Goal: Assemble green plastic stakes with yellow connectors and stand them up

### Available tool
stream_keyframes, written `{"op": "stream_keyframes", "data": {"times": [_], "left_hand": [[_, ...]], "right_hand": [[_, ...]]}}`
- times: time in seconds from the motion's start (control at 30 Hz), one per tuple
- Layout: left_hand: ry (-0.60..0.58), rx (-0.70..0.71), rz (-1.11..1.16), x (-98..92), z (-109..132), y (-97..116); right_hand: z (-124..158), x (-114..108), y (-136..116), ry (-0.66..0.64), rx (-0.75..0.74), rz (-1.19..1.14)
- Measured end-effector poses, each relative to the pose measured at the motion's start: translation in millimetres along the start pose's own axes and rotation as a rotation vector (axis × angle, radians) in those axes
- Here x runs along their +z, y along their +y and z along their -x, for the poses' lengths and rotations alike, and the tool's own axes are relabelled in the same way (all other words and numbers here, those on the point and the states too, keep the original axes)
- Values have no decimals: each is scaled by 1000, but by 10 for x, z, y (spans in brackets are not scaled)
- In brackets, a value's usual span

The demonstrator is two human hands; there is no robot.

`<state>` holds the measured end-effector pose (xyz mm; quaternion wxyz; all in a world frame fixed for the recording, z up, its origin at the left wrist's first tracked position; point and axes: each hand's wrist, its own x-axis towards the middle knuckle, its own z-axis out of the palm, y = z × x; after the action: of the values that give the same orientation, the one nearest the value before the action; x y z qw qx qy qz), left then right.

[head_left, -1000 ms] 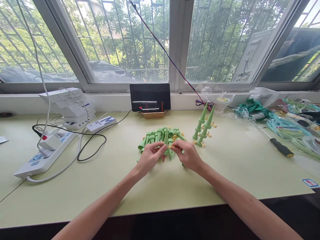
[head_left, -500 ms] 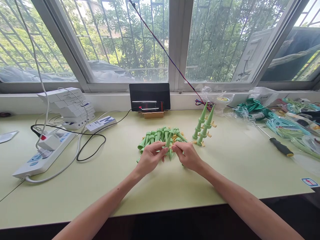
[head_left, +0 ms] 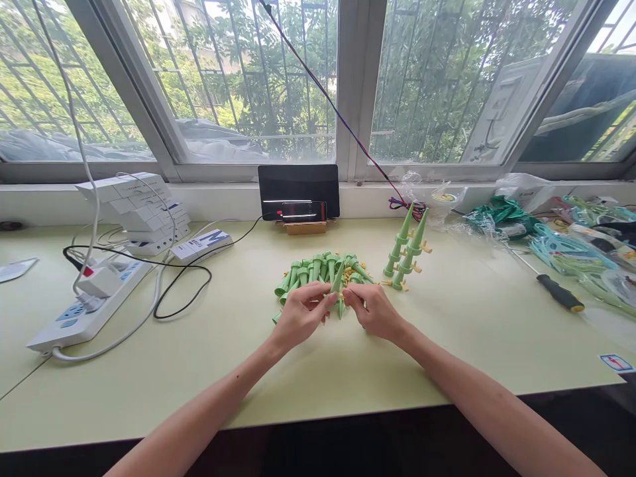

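On a smooth, pale yellow-green tabletop (head_left: 248,391) lies a loose heap of tapered green plastic spikes (head_left: 317,266) with collared wide ends, mixed with small yellow plastic pieces (head_left: 348,270). To its right stand two upright stacks of nested green plastic cones (head_left: 413,250), yellow tabs jutting from their sides. A single slender, pointed green plastic cone (head_left: 338,277) is between the person's hands, before the heap. One second ago this cone stood nearly upright; now its tip leans right, and the yellow bit then visible at the right fingertips is hidden. The left hand (head_left: 304,314) is narrowed, thumb and fingers gripping the cone's lower part. The right hand (head_left: 376,310) is pinched together beside it; what its fingertips hold cannot be told.
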<state>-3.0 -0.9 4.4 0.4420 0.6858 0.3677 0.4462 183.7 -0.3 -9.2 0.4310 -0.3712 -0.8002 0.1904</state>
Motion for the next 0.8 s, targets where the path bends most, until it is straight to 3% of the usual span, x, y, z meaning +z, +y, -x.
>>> {"op": "stream_keyframes", "data": {"times": [0.5, 0.8], "left_hand": [[-87, -170, 144, -31, 3, 78], [-12, -156, 84, 4, -27, 77]], "right_hand": [[-9, -4, -60, 80, -4, -53], [-23, 12, -37, 117, 10, -26]]}}
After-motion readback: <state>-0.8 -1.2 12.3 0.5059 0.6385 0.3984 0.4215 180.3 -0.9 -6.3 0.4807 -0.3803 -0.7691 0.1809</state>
